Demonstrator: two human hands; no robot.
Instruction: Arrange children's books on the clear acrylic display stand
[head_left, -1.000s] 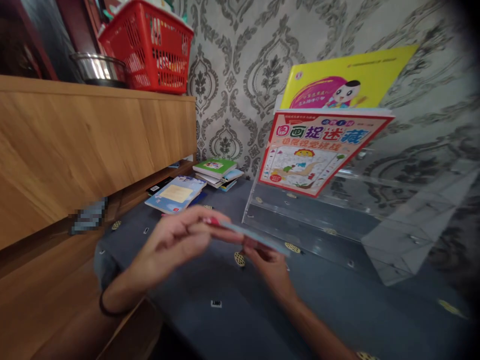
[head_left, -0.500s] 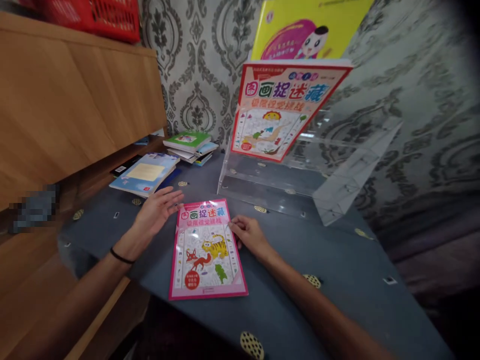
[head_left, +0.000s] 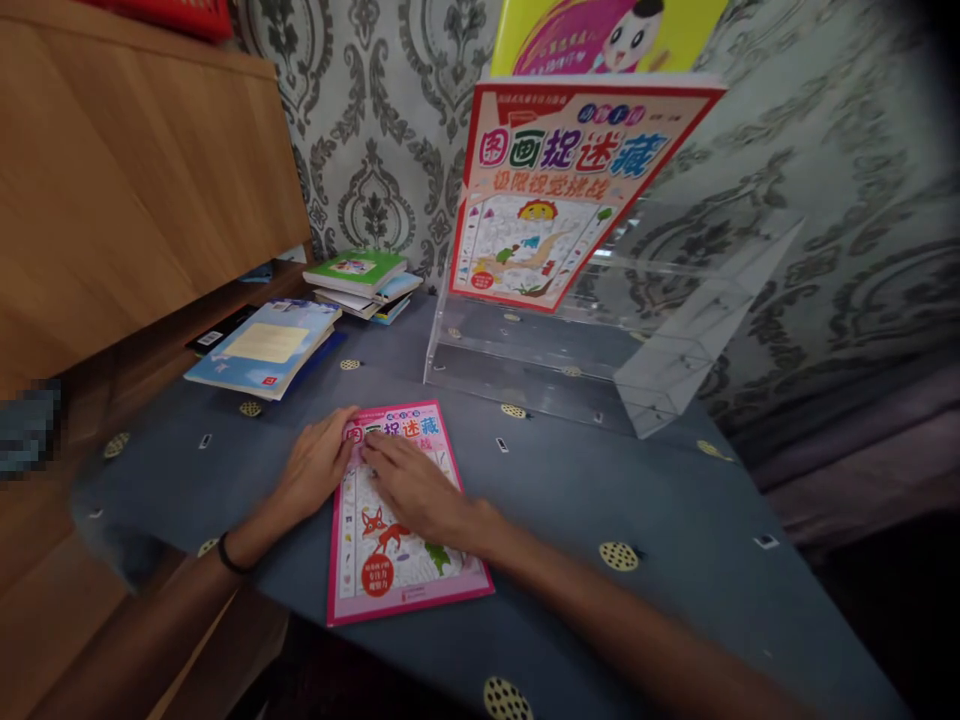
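Note:
A pink-bordered children's picture book (head_left: 397, 565) lies face up near the front edge of the table, its cover showing a fox and Chinese lettering. My right hand (head_left: 424, 490) rests across the upper part of the cover with fingers stretched out flat, hiding some of the title and the animal pictures. Along the upper left edge of the book lies my left hand (head_left: 319, 458), fingers extended and touching the cover's corner. Neither hand grips anything. Beyond them, a red-bordered picture book (head_left: 555, 190) leans in a clear acrylic stand (head_left: 525, 365).
Behind the red-bordered book stands a yellow book (head_left: 517, 35). At the back left are a stack of books with a green one (head_left: 356, 268) on top and a light blue book (head_left: 266, 345). A wooden cabinet (head_left: 142, 170) borders the table (head_left: 555, 620) on the left.
My right hand has moved left from the book's right edge onto its cover. My left hand has come down from above onto the left edge. The view has shifted slightly.

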